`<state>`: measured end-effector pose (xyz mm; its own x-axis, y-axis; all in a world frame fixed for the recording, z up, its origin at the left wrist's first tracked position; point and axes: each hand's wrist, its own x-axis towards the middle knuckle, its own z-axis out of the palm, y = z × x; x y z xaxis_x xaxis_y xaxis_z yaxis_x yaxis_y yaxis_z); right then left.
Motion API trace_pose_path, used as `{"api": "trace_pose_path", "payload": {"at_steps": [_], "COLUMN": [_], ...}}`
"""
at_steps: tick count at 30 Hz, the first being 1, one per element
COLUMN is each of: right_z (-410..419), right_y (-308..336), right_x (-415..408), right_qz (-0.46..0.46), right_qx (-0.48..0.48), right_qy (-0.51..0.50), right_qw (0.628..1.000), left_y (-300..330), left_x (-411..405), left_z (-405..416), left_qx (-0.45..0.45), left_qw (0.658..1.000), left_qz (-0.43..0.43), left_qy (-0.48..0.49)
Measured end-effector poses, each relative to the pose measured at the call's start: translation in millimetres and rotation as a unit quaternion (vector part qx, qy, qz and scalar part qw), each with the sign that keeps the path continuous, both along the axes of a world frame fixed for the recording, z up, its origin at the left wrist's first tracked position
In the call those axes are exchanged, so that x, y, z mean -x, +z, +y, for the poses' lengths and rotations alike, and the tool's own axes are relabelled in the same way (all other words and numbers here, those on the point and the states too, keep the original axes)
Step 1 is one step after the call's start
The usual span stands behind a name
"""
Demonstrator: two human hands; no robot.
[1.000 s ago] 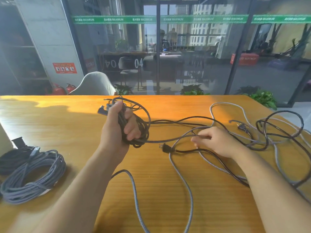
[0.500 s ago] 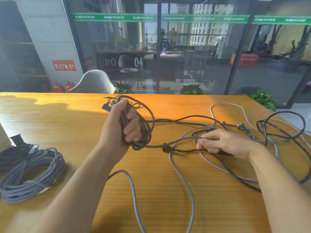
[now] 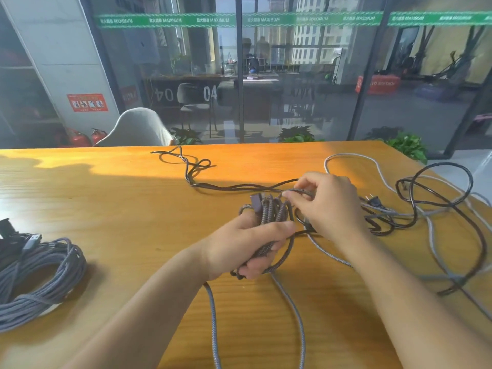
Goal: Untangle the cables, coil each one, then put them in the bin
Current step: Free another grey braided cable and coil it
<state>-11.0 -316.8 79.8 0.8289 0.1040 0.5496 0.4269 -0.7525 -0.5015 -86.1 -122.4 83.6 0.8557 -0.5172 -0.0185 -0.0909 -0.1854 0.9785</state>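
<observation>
My left hand (image 3: 247, 243) grips a bundle of dark grey braided cable (image 3: 274, 211) in several loops over the middle of the wooden table (image 3: 119, 209). Its flat connector sticks up at the top of the bundle. My right hand (image 3: 327, 206) pinches a strand of the same braided cable right above the bundle. The rest of this cable trails down toward the near edge. A thin black cable (image 3: 191, 169) lies loose behind the hands. To the right a black power cord (image 3: 436, 193) with a plug (image 3: 374, 201) is tangled with a light grey cable (image 3: 378, 171).
A coiled grey braided cable (image 3: 40, 283) lies at the left edge beside a dark object (image 3: 6, 233). A pale chair (image 3: 135, 129) stands behind the table's far edge, with a glass wall beyond. No bin is in view.
My left hand has moved right and nearer with the bundle. The thin black cable has dropped out of it onto the table. My right hand has left the cables on the table and come to the bundle.
</observation>
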Motion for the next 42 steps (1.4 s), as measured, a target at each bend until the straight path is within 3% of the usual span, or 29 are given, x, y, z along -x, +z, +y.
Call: {"api": "trace_pose_path", "payload": {"at_steps": [5,12,17,21,25,28,31,35,38,42], "right_z": [15.0,14.3,20.9,33.9,50.3,57.0,58.1,57.6,56.8,44.3], "right_y": [6.6,20.5,18.8,8.9,3.8,-3.7,-7.8,-15.1,-22.6,-20.9], "right_x": [17.8,32.3,37.5,43.5,57.3,61.4,60.3,55.5,50.2,34.4], "right_qz": [0.006,0.137,0.147,0.105,0.152,0.182,0.196,0.246,0.284,0.279], "right_qx": [-0.099,-0.171,-0.174,-0.070,-0.062,-0.054,-0.047,-0.006,0.014,0.102], "right_qy": [0.077,0.213,0.211,0.197,0.308,0.337,0.359,0.379,0.391,0.364], "right_qw": [0.992,0.952,0.951,0.972,0.937,0.922,0.911,0.892,0.875,0.883], "left_y": [-4.6,-11.0,-13.6,-11.9,-11.2,-7.2,-4.7,0.7,9.5,22.0], "left_x": [-2.0,-11.7,-20.5,-26.5,-21.1,-18.0,-16.8,-19.6,-19.1,-10.8], "left_z": [1.2,7.5,24.4,42.4,32.2,27.2,28.8,36.2,46.6,58.8], "left_qx": [-0.054,-0.030,0.048,0.140,0.231,0.219,0.182,0.258,0.332,0.379], "left_qw": [0.998,0.987,0.963,0.931,0.928,0.939,0.934,0.907,0.895,0.895], "left_qz": [-0.006,-0.040,-0.038,-0.023,0.000,-0.028,-0.058,-0.047,-0.019,0.008], "left_qy": [0.029,0.151,0.262,0.335,0.291,0.262,0.303,0.328,0.297,0.236]}}
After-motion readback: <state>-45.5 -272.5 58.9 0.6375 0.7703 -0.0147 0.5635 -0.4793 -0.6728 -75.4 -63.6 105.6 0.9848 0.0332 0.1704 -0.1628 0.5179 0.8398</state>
